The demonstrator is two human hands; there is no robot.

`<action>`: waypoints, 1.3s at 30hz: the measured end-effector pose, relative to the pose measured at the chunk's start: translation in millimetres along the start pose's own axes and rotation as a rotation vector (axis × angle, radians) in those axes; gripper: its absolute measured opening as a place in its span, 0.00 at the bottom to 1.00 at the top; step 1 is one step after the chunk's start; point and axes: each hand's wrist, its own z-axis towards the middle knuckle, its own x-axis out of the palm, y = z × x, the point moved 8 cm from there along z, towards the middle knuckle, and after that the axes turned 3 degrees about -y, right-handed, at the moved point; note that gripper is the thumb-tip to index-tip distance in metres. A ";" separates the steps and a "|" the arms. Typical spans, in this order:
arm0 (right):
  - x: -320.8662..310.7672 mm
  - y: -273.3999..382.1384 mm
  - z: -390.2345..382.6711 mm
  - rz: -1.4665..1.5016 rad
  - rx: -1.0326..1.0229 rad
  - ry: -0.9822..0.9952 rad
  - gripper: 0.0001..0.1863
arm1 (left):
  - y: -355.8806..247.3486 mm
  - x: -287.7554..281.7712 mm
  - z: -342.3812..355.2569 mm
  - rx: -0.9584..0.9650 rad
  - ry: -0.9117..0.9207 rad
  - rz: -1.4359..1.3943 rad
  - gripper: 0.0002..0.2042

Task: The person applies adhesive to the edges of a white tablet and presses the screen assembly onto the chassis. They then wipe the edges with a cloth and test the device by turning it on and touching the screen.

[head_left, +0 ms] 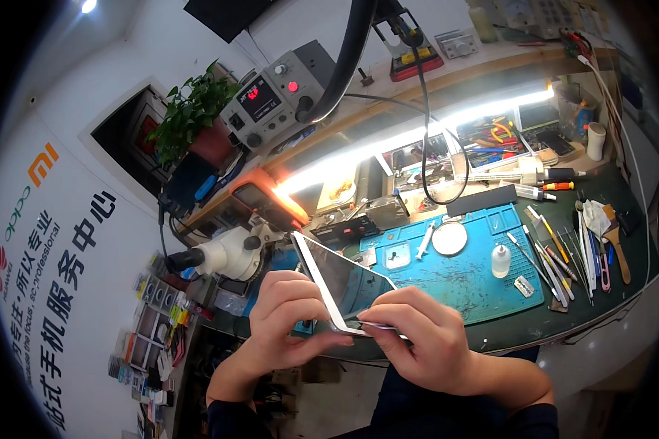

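Note:
My left hand (289, 318) grips a white-framed tablet (351, 282) by its left edge and lower corner. The tablet is tilted up above the front edge of the bench, its dark screen facing away to the right. At the tablet's lower edge, my right hand (425, 333) pinches a thin flat piece (377, 325) between thumb and fingers. The piece touches the rim near the corner; whether its tip is inside the seam, I cannot tell. Behind the tablet lies a blue work mat (454, 285).
On the mat are a syringe (425, 240), a round white dish (449, 238), a small bottle (501, 261) and a razor blade (523, 286). Several tweezers and a brush (619, 256) lie at right. A microscope (223, 252) stands left, below a power supply (260, 99).

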 end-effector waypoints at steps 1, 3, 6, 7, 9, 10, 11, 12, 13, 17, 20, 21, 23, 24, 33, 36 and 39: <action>-0.3 1.0 0.0 -0.009 -0.007 0.007 0.12 | 0.5 0.2 0.0 0.002 0.002 -0.003 0.22; -1.1 3.8 0.1 -0.026 -0.019 0.020 0.11 | 0.7 0.0 -0.6 -0.001 0.005 0.001 0.22; -3.6 5.8 1.5 -0.030 -0.023 -0.037 0.12 | 0.9 0.3 -0.1 -0.002 0.014 -0.002 0.22; -4.0 5.3 0.7 -0.012 -0.018 -0.048 0.13 | 1.0 0.1 0.0 -0.003 0.017 -0.004 0.22; -5.0 4.2 -1.6 0.020 -0.009 -0.068 0.14 | 0.9 0.4 0.3 -0.001 0.018 -0.008 0.22; -5.2 6.1 -1.3 0.006 -0.024 -0.059 0.14 | 1.0 0.7 0.4 0.001 0.016 -0.011 0.22; -6.1 9.2 -0.6 -0.008 -0.039 -0.050 0.14 | 1.3 1.1 0.3 0.008 0.015 -0.013 0.22; -6.0 11.8 -0.1 -0.022 -0.054 -0.040 0.14 | 1.8 1.2 -0.5 0.013 0.013 -0.015 0.22; -6.1 12.9 0.0 -0.026 -0.056 -0.048 0.14 | 2.1 1.2 -1.2 0.018 0.010 -0.017 0.22; -3.4 18.1 -0.6 -0.049 -0.090 -0.064 0.14 | 2.7 0.7 -2.6 0.029 -0.006 -0.012 0.23; -2.3 19.1 -1.4 -0.069 -0.103 -0.068 0.14 | 2.2 0.6 -0.9 0.037 -0.002 -0.016 0.23; -2.1 19.0 -1.7 -0.073 -0.102 -0.070 0.14 | 1.9 0.7 -0.6 0.036 0.000 -0.019 0.22; -1.6 20.0 -1.2 -0.084 -0.110 -0.064 0.14 | 2.3 1.0 -1.1 0.037 0.002 -0.023 0.22; -1.2 20.6 -0.8 -0.089 -0.114 -0.061 0.14 | 2.7 0.7 -1.6 0.039 0.002 -0.024 0.22; 0.5 24.6 -2.8 -0.086 -0.118 -0.038 0.16 | 2.9 0.1 -2.7 0.054 -0.003 -0.026 0.22; 1.6 24.8 -2.0 -0.094 -0.106 -0.044 0.15 | 3.1 0.3 -2.9 0.057 -0.006 -0.029 0.22; 3.8 28.9 -2.2 -0.157 -0.150 -0.033 0.16 | 2.8 0.3 -1.6 0.064 -0.005 -0.039 0.21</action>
